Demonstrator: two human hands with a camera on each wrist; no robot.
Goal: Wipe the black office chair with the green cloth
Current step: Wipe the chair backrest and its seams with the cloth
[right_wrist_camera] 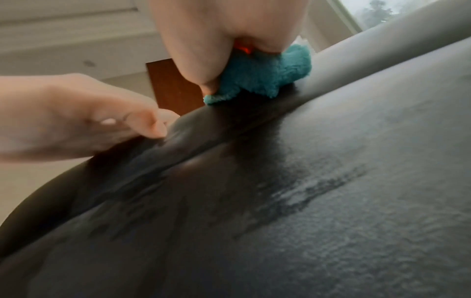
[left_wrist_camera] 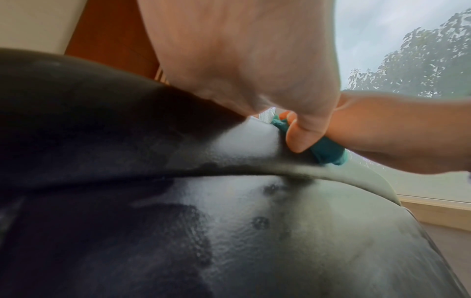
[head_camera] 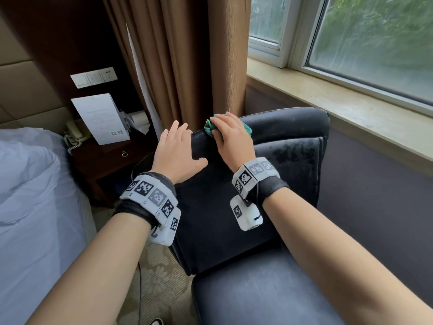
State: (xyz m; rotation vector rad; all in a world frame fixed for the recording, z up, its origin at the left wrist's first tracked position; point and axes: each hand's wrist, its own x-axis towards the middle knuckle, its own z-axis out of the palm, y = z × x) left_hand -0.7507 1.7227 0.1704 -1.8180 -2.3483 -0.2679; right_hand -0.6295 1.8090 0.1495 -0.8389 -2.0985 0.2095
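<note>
The black leather chair [head_camera: 293, 160] fills the middle of the head view, its surface streaked with damp patches. My right hand [head_camera: 230, 134] lies over the bunched green cloth [head_camera: 209, 129] and holds it against the chair's top edge; in the right wrist view the thumb sits beside the cloth [right_wrist_camera: 267, 72]. Just left of it, my left hand [head_camera: 177, 151] rests flat on the same padded edge with fingers spread, holding nothing. The left wrist view shows the cloth [left_wrist_camera: 327, 149] under the right thumb on the chair [left_wrist_camera: 229, 242].
A bed [head_camera: 35, 207] with white bedding lies at the left. Beyond it a dark nightstand [head_camera: 105, 158] carries a telephone [head_camera: 72, 134] and a standing paper card [head_camera: 100, 118]. Brown curtains [head_camera: 187, 55] hang behind the chair. A stone windowsill [head_camera: 351, 106] runs along the right.
</note>
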